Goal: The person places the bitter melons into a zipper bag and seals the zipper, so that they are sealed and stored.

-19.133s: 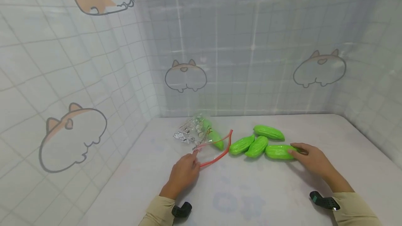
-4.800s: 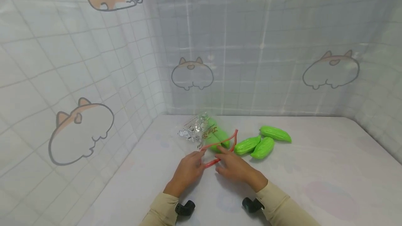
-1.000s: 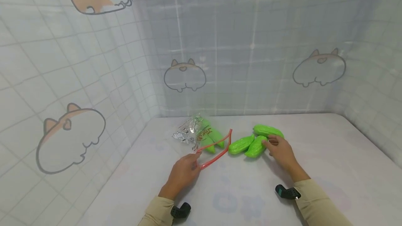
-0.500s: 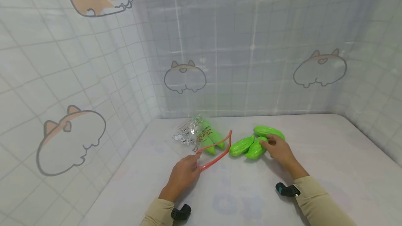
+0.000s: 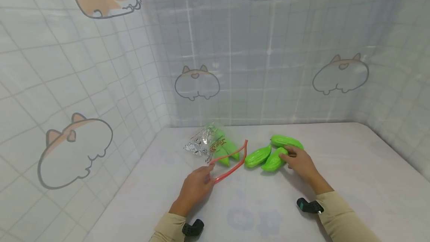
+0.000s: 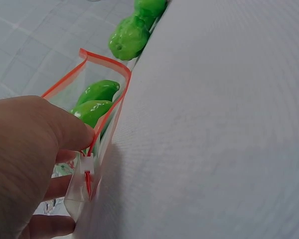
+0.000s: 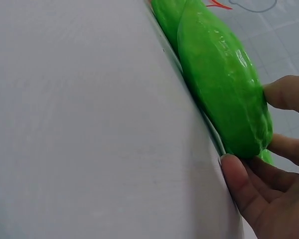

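Observation:
In the head view my left hand [image 5: 196, 186] pinches the near edge of a clear zip bag [image 5: 231, 171] with a red rim, its mouth standing wide. The left wrist view shows the thumb on that red rim near a white slider [image 6: 86, 163]. Two glossy green bitter melons [image 6: 97, 102] lie inside. On the right, my right hand [image 5: 300, 161] holds the end of a bitter melon [image 5: 273, 161], thumb low on one side and fingers on the other. That melon [image 7: 222, 79] still lies on the table. Another melon [image 5: 258, 157] touches it at the left.
Behind my right hand lies a third loose bitter melon [image 5: 285, 141]. The bag's printed, crinkled closed end [image 5: 198, 145] reaches toward the back left. A pale tabletop [image 5: 255, 204] spreads in front, with patterned sheet walls [image 5: 248, 55] around it.
Since the oldest frame, a second bitter melon has come into the bag. My right hand has gone from the bag's mouth back to the loose melons. Over the last second, little moves.

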Demonstrator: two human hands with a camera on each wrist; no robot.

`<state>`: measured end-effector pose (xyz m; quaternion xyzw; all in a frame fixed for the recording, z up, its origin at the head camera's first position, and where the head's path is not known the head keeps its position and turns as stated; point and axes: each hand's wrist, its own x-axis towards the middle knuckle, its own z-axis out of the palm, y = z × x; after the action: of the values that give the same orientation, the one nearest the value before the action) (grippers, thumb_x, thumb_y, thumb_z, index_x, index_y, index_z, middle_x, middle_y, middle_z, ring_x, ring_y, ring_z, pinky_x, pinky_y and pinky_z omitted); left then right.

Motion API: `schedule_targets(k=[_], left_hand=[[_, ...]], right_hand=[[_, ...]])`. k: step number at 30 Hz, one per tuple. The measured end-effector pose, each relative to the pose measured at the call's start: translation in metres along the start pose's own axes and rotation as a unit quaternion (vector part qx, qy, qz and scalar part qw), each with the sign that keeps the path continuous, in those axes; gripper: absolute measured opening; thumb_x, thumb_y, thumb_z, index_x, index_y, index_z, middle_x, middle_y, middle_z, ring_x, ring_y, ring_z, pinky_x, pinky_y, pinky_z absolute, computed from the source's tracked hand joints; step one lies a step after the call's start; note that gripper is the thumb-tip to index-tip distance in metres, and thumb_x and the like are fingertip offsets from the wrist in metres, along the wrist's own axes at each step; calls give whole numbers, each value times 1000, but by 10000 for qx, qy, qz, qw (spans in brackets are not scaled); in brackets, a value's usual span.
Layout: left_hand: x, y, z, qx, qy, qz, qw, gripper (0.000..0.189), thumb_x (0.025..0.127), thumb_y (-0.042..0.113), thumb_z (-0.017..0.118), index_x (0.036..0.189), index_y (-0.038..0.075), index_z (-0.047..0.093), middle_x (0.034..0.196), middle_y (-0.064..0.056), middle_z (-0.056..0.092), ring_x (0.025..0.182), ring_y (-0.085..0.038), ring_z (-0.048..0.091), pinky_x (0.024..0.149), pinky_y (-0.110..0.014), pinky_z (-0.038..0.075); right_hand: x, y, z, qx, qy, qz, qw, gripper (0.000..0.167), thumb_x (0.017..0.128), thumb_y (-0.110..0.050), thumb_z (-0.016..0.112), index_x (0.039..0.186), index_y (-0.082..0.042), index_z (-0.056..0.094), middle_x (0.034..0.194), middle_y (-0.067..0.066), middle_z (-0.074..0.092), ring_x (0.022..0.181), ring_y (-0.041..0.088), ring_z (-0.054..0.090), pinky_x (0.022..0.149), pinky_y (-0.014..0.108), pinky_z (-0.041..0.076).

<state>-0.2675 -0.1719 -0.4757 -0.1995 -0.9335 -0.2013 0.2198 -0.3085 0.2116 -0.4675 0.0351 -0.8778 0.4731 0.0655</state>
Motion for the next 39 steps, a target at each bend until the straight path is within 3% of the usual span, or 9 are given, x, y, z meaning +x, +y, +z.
schedule_targets(k=[16,28,39], left_hand=[[-1,0,0,65,-60,-43,10000,46,85,15,75,129,10,68,119,-5,71,112,-24,65,91,-45,52],[-1,-5,6,21,110,169,9998,48,83,13,76,130,8,67,114,-7,72,109,-27,66,90,-47,53],[-1,-6,6,-71,172,170,9997,48,84,14,77,130,9,68,114,-6,71,107,-24,66,88,-47,53]], right_hand=[[-8,0,-2,15,-72,135,9999,73,96,-43,65,148,3,41,138,32,49,96,29,67,78,42,53],[-13,-3,-4,40,-38,67,10000,74,94,-39,69,147,5,41,134,33,51,105,35,65,82,45,53],[-19,-4,-7,-252,-75,8,9997,77,95,-40,68,151,3,37,140,32,46,124,47,51,90,55,49]])
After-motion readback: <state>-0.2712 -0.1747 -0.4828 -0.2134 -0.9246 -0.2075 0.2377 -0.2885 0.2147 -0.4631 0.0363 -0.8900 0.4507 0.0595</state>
